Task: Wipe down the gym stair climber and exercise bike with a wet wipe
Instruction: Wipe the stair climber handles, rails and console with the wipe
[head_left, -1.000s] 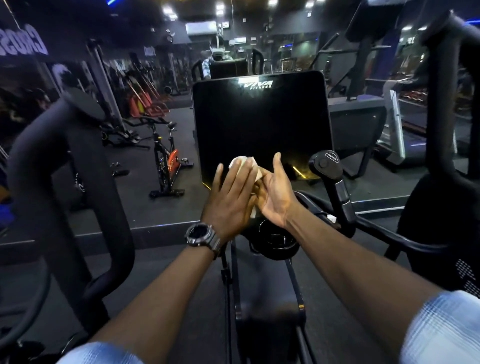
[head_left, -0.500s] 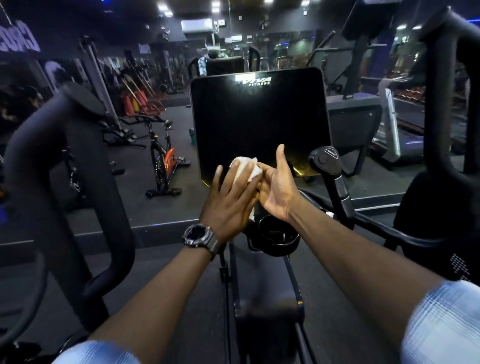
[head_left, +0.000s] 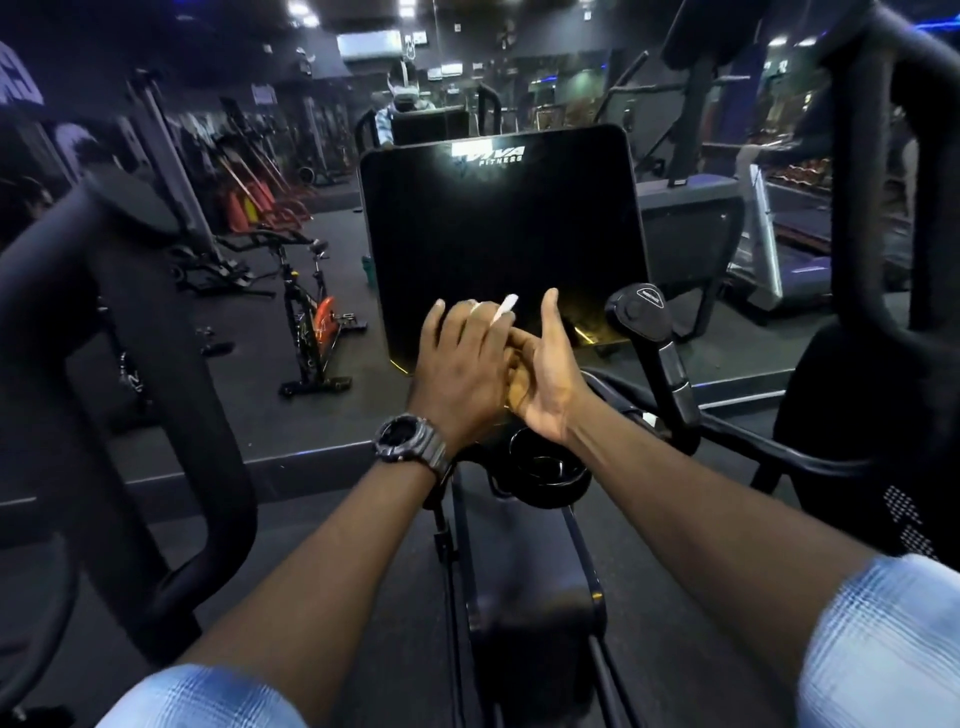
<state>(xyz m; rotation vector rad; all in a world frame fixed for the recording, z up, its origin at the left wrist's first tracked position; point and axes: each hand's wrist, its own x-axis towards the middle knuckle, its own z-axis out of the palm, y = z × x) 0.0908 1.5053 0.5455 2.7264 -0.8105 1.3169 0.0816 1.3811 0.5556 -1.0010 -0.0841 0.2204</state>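
My left hand (head_left: 460, 364) and my right hand (head_left: 548, 379) meet in front of the lower edge of the stair climber's black console screen (head_left: 498, 228). A folded white wet wipe (head_left: 505, 310) sticks up between them, held by both. My left fingers lie bent over it. My right fingers curl underneath, with the thumb pointing up. An exercise bike (head_left: 311, 322) with an orange flywheel stands on the floor at the left, beyond the console.
A thick black handrail (head_left: 119, 332) curves up on the left and another (head_left: 878, 197) on the right. A grip with a knob (head_left: 638, 310) rises right of my hands, over a round cup holder (head_left: 543, 470). Treadmills (head_left: 779, 244) stand at the back right.
My left fingers have slid further over my right hand. The wipe, a broad bunch above the fingers before, now shows only as a thin edge.
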